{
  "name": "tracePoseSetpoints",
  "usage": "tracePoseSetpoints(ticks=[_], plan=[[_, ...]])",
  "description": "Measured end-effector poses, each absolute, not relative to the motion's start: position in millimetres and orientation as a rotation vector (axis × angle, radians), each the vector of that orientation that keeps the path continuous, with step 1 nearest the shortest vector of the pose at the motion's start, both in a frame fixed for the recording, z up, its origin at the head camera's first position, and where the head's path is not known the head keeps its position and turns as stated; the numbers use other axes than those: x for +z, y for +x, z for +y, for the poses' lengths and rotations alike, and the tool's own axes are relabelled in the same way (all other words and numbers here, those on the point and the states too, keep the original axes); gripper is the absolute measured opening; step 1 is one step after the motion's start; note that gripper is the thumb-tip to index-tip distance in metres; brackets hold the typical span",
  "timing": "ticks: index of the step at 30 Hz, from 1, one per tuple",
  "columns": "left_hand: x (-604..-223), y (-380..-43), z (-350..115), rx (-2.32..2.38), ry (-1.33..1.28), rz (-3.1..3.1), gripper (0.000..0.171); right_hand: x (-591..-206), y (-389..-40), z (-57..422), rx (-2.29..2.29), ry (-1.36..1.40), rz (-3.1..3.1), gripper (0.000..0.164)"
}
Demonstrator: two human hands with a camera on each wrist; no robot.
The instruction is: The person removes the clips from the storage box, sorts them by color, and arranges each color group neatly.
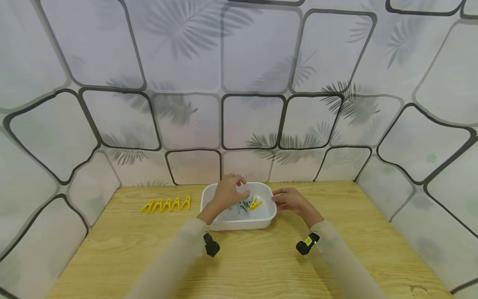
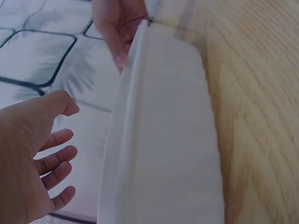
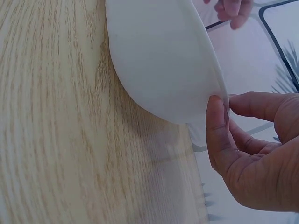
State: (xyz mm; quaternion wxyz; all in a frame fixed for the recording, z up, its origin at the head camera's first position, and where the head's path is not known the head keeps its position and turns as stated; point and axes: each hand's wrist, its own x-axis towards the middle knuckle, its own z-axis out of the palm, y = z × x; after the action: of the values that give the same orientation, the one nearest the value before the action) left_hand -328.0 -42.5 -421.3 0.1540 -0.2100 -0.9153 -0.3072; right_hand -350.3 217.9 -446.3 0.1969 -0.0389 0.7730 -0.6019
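A white plastic tub [image 1: 239, 225] stands on the wooden table. My right hand [image 1: 293, 200] pinches its right rim between thumb and fingers, as the right wrist view shows up close. Over the tub hovers my left hand [image 1: 228, 192], its fingers bent and apart with nothing between them. In the left wrist view, the left hand [image 2: 35, 154] is clear of the tub's wall [image 2: 173, 121]. Inside the tub lie a yellow clothespin [image 1: 255, 204] and several grey pieces [image 1: 243, 204] that look like clothespins, partly hidden by the left hand.
To the left of the tub, several yellow A-shaped clothespins [image 1: 167, 204] stand in a row on the table [image 1: 254, 261]. A patterned white cloth wall [image 1: 250, 120] closes off the back and both sides. Each wrist carries a small black camera.
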Motion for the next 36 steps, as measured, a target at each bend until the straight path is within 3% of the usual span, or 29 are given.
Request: tracePoseSetpoints(ticks=[12, 27, 36], plan=[[-440, -337, -9, -0.685, -0.667, -2.798, 0.034, -447, -351, 218, -1.678, -0.109, 2.173, 0.044], [-450, -346, 4, -0.42, -0.693, -2.988, 0.042, -445, -348, 218, -1.683, -0.1, 2.171, 0.043], [-453, -348, 5, -0.393, -0.659, -3.016, 0.037, -446, -350, 219, -1.669, -0.076, 2.191, 0.042]])
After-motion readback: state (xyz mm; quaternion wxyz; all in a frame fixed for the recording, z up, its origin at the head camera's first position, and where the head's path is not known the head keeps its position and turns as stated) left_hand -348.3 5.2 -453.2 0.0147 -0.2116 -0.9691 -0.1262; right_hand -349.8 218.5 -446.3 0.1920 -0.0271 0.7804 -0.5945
